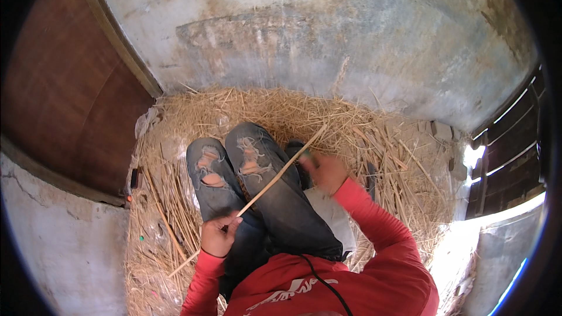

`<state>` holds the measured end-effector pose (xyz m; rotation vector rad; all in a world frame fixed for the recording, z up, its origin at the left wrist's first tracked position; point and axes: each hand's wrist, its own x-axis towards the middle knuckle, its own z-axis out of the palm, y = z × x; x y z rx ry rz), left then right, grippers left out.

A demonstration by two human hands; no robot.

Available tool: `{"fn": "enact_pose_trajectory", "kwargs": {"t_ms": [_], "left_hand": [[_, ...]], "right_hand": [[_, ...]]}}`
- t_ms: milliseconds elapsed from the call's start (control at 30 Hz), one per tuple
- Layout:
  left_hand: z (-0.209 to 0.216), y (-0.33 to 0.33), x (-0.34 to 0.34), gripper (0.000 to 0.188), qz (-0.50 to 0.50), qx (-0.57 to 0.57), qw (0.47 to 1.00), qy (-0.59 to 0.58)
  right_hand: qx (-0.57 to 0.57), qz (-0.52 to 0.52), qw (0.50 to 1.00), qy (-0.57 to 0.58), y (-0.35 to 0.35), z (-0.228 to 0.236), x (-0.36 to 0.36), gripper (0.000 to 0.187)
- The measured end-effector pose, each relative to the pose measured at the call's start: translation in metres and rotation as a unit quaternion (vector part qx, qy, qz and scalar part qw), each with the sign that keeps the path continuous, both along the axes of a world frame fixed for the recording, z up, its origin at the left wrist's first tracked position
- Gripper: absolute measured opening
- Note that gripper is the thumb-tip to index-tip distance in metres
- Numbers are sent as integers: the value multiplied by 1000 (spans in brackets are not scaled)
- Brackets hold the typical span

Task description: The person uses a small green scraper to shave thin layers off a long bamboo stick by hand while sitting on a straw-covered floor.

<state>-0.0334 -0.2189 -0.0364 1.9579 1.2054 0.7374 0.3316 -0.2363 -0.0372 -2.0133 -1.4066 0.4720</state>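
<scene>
My left hand [218, 235] is closed round a long, thin, pale stick [274, 181], either cane or a split strip. The stick slants across my thighs, its lower end past my left wrist and its upper end beyond my right knee. Close to the upper part of it is my right hand [325, 172], fingers curled and somewhat blurred. Something small and greenish shows at those fingertips, too unclear to name. Under both hands are my legs in torn dark jeans [281, 193].
Straw [275, 102] covers the floor. Bundles of similar sticks [175, 210] lie at the left, with more loose sticks [401, 181] at the right. A stained wall [328, 35] stands ahead, a brown door [76, 88] at the left, and dark slats [512, 146] at the right.
</scene>
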Motion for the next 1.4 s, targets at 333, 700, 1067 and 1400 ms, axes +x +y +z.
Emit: {"fn": "enact_pose_trajectory", "kwargs": {"t_ms": [333, 700, 1067, 1400], "left_hand": [[18, 4, 1, 21, -4, -15, 999, 46], [9, 6, -18, 24, -32, -107, 993, -27], [18, 4, -17, 24, -35, -169, 985, -27], [-3, 0, -15, 21, -8, 33, 999, 12]], "right_hand": [[-29, -99, 994, 19, 24, -9, 54, 67], [3, -134, 989, 57, 32, -54, 80, 63], [34, -81, 995, -42, 38, -37, 16, 60], [-24, -9, 998, -62, 2, 16, -19, 62]]}}
